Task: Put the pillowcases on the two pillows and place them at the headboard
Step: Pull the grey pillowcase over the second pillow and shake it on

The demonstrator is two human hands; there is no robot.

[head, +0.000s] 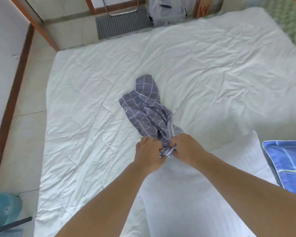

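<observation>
Both hands are bunched together on the near end of the grey checked pillowcase [147, 108] — left hand [148, 154] and right hand [186, 147] each pinching the gathered edge. The rest trails toward 11 o'clock across the bed [212, 65], long axis pointing away — neither hand's nearer.

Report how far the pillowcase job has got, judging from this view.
Done: one pillow in a blue case already lies at the right edge. In hand: the left hand and right hand both grip one bunched end of the grey checked pillowcase, the rest trailing on the white bed. Left: pulling it over the bare white pillow beneath the arms, then setting both at the headboard, which is not visible.
</observation>
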